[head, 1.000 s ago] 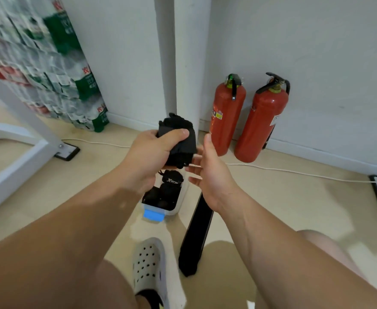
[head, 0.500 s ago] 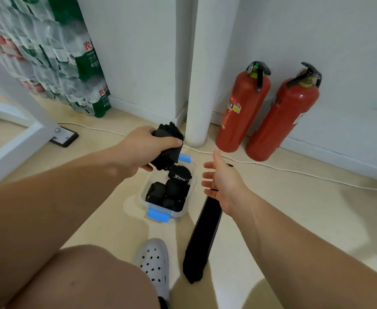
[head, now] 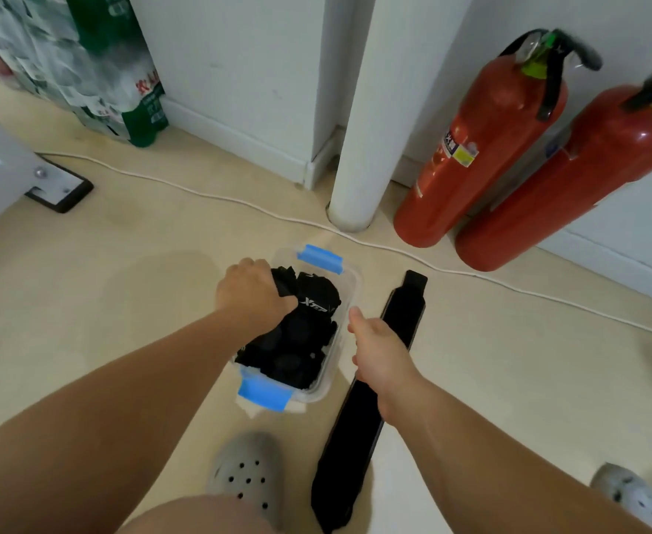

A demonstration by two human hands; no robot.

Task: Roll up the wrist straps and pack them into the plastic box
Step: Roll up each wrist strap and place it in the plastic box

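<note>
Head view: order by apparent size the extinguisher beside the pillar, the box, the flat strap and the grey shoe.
1. Extinguisher.
2. Box and flat strap: close; the strap is longer, the box wider.
3. Shoe, partly hidden.

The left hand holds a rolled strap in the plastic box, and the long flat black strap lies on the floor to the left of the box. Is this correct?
Not quite. The head view shows the long flat black strap on the floor to the right of the plastic box, not the left. The left hand does hold a rolled strap in the box.
</note>
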